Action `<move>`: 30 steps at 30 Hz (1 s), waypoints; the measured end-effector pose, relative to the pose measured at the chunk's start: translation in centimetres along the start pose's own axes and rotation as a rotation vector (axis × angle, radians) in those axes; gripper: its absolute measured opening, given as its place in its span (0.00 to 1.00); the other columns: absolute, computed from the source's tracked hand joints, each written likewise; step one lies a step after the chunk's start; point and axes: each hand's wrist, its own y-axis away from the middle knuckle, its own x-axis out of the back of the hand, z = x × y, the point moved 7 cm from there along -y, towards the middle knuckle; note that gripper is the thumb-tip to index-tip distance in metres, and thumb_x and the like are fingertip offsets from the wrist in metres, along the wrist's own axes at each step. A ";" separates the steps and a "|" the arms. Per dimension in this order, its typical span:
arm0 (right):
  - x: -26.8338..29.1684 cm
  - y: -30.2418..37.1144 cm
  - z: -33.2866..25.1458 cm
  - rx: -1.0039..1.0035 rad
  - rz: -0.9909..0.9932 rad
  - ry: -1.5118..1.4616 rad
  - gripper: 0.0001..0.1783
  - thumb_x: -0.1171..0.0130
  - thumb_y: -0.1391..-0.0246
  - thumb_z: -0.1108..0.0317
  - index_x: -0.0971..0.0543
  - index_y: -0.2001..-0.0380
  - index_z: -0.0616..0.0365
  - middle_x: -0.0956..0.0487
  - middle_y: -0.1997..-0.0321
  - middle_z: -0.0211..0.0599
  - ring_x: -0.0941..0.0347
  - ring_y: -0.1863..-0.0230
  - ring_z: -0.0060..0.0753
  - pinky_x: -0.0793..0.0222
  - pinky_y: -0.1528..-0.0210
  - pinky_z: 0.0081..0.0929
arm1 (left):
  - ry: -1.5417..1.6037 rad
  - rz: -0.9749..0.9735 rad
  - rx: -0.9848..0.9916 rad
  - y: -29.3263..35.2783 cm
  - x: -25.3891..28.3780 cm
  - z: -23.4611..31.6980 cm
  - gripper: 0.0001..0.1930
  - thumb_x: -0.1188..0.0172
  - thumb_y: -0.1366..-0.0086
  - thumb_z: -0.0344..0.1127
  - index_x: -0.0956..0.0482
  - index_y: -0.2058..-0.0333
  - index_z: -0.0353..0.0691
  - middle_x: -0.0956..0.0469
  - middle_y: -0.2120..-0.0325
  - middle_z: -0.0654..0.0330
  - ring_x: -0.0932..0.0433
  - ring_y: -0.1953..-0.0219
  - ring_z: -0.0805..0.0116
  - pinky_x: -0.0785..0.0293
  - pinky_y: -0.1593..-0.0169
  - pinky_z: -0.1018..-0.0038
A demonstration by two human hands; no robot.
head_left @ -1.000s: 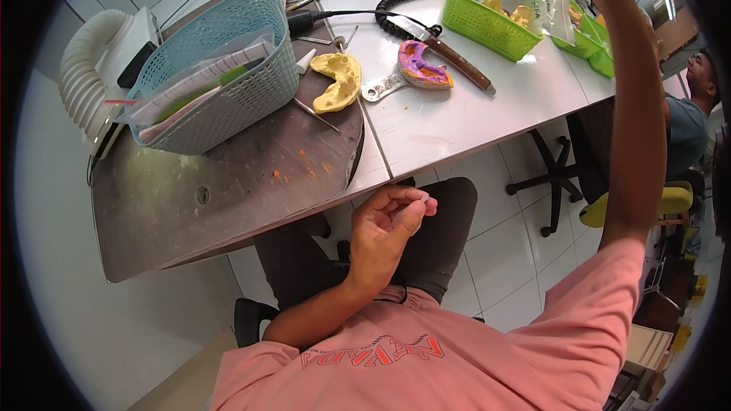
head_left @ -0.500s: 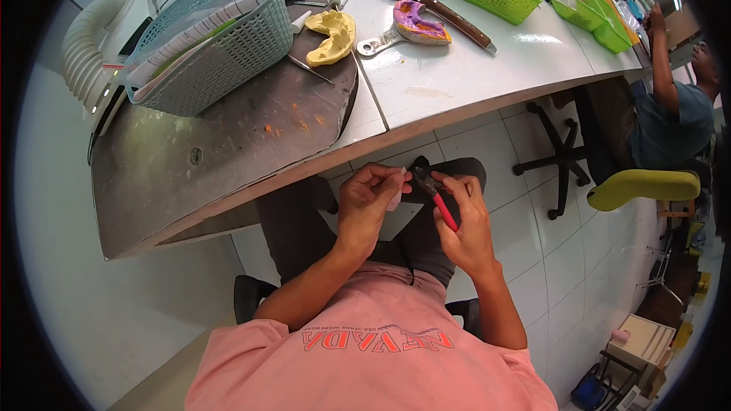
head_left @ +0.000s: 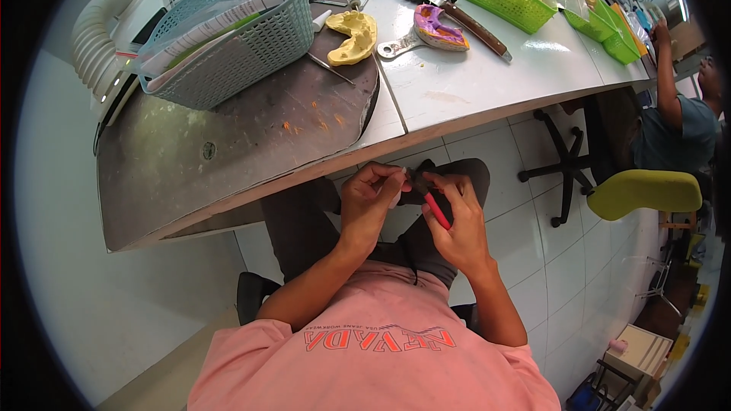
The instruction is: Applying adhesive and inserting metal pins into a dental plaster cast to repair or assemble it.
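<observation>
Bench (head_left: 487, 78), beyond the left hand (head_left: 365, 204) and right hand (head_left: 461, 217). Blue basket (head_left: 236, 65), on it, farther left than both. Right hand — closed around the pliers (head_left: 435, 208), their head toward the left hand. Left hand — thumb and fingers pinched. Purple impression (head_left: 440, 30), beyond the right hand. Yellow model (head_left: 356, 39), beyond the left. White piece (head_left: 403, 171), between the left fingertips, near the pliers' head; contact unclear.

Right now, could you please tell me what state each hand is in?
Left hand: closed, pinching a small pale piece.
Right hand: closed around red-handled pliers.
</observation>
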 end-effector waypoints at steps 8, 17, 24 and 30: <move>-0.4 -0.1 0.4 -0.036 0.008 -0.053 0.23 0.37 0.54 0.71 0.24 0.51 0.57 0.27 0.57 0.47 0.28 0.55 0.49 0.31 0.52 0.38 | -0.058 -0.029 0.017 -0.5 -0.1 -0.2 0.06 0.39 0.36 0.29 0.22 0.64 0.32 0.21 0.67 0.60 0.21 0.65 0.75 0.30 0.65 0.81; -1.6 -1.5 2.8 -0.018 -0.005 -0.036 0.20 0.41 0.44 0.60 0.25 0.53 0.62 0.26 0.61 0.50 0.27 0.60 0.53 0.30 0.57 0.42 | -0.188 -0.059 -0.007 -3.2 0.1 -1.3 0.05 0.40 0.37 0.27 0.22 0.66 0.31 0.21 0.69 0.59 0.21 0.65 0.74 0.25 0.57 0.77; -4.5 -5.7 7.5 -0.066 0.039 -0.001 0.16 0.44 0.42 0.62 0.26 0.54 0.62 0.23 0.62 0.50 0.26 0.61 0.57 0.29 0.58 0.45 | -0.472 0.042 -0.124 -8.8 2.9 -6.4 0.13 0.39 0.36 0.32 0.23 0.57 0.29 0.20 0.63 0.55 0.21 0.57 0.65 0.26 0.53 0.68; -7.9 -11.5 11.2 0.187 0.069 0.285 0.19 0.40 0.46 0.61 0.22 0.55 0.60 0.22 0.52 0.52 0.26 0.49 0.54 0.27 0.49 0.42 | -1.150 -0.037 -0.307 -14.3 3.7 -7.5 0.20 0.45 0.31 0.39 0.28 0.47 0.32 0.25 0.50 0.53 0.26 0.49 0.63 0.32 0.47 0.65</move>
